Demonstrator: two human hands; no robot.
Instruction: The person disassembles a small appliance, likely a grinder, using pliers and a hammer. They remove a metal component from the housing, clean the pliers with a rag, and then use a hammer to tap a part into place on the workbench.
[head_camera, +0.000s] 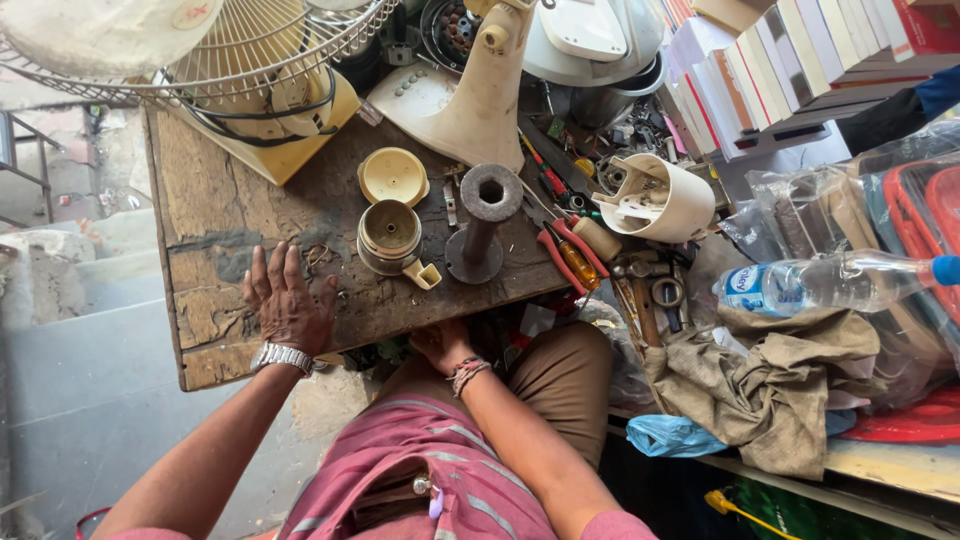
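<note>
The left hand (288, 305) is laid flat and open on the worn wooden bench (205, 225), holding nothing, beside small wire clips (320, 256). The right hand (440, 343) is half hidden under the bench edge; its grip cannot be told. The metal motor cup (390, 237) stands just right of the left hand. The clips are best pinched by fingertips.

Left hand (288, 300) flat, palm down, fingers (272, 268) spread; right hand (440, 345) lower, fingers hidden, wrist bent
</note>
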